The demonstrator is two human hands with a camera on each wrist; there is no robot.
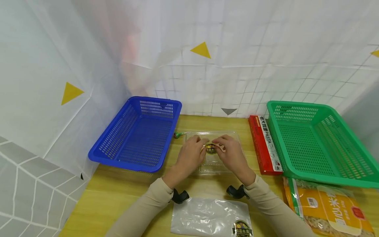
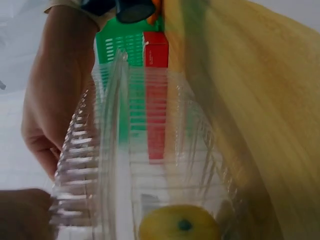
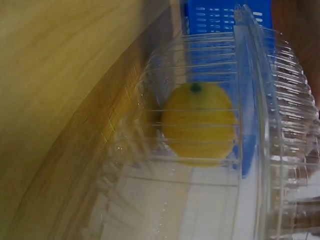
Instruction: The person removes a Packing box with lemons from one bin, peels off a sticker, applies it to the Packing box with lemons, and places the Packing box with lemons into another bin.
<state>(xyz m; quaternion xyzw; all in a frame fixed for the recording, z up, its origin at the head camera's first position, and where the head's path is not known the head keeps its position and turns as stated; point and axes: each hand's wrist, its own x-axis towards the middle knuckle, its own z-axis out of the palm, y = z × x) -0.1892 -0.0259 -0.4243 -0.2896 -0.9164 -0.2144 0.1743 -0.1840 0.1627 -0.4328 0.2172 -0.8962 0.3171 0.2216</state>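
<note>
A clear plastic clamshell box (image 1: 219, 168) lies on the table with a round black-and-yellow sticker (image 1: 211, 148) on its lid. My left hand (image 1: 192, 152) and right hand (image 1: 232, 154) are over the lid, bent fingers and thumbs facing each other at either side of the sticker. Through the box wall a yellow-orange citrus fruit (image 3: 200, 125) with a green stem spot shows in the right wrist view. The left wrist view catches part of the same fruit (image 2: 179, 224) at its lower edge, and my right hand (image 2: 52, 110) beside the ridged lid.
A blue basket (image 1: 168, 144) stands at left, a green basket (image 1: 291, 164) at right. Between box and green basket lies a red pasta box (image 1: 264, 144). A yellow food bag (image 1: 328, 207), a clear stickered bag (image 1: 204, 215) and a small green-wrapped lollipop (image 1: 177, 135) lie around.
</note>
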